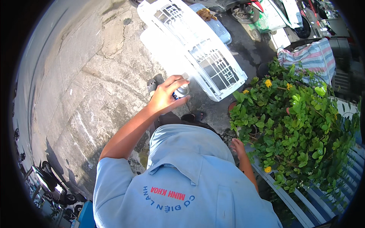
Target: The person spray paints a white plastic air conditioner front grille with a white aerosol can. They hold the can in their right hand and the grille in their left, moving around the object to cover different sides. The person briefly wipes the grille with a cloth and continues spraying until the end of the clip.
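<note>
My left hand (pixel 166 95) is closed around a small spray can (pixel 183 91), with its forefinger over the nozzle at the top. Just beyond the can is a large white plastic casing (pixel 197 51) with slotted grille openings, lying at a slant. Much of its left side is washed out by a bright white glare, and I cannot tell whether spray is part of it. Low at my right side, apart from the casing, my right hand (pixel 238 147) hangs with curled fingers beside a leafy bush (pixel 292 125). Nothing shows in it, and its palm is hidden.
A pale blue plastic piece (pixel 224 35) with a brown cloth (pixel 206 14) on it lies behind the casing. Slatted bench boards (pixel 296 203) run beneath the bush. A striped bag (pixel 313 59) and a motorbike wheel (pixel 244 14) stand at the far right. Cracked concrete (pixel 91 83) stretches left.
</note>
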`<state>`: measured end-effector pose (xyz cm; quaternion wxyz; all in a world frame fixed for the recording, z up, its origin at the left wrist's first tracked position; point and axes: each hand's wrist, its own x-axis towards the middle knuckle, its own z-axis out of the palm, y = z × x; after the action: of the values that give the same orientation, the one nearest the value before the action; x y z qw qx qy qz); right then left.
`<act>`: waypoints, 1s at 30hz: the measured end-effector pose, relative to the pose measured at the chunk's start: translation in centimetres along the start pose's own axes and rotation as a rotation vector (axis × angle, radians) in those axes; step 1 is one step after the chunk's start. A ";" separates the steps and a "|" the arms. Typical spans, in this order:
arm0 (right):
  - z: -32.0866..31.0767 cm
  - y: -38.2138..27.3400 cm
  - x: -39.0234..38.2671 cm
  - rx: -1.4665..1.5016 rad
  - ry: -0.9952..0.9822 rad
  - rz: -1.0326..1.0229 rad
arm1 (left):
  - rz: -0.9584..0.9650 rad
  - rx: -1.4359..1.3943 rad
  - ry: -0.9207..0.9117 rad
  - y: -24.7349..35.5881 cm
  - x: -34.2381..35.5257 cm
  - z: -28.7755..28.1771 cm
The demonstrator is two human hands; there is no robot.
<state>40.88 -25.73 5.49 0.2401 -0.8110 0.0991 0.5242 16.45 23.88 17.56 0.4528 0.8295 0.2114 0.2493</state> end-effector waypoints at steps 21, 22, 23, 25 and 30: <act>23.8 -4.5 -6.3 0.172 0.052 0.041 | 0.220 -0.165 -0.544 -9.6 5.6 -10.4; 24.0 -5.0 -6.7 0.189 0.061 0.055 | 0.168 -0.124 -0.504 -10.6 6.6 -11.7; 24.4 -5.5 -7.0 0.192 0.075 0.086 | 0.115 -0.084 -0.462 -11.7 7.5 -13.0; 25.0 -6.2 -7.7 0.203 0.109 0.151 | 0.034 -0.068 -0.245 -14.4 8.9 -15.5; 27.2 -5.5 -7.3 0.187 0.073 0.092 | -0.038 0.024 0.157 -19.2 11.2 -19.6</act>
<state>18.15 -8.18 4.53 0.2864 -0.7982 0.1933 0.4935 11.04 52.59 12.75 0.4296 0.8085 0.2649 0.3027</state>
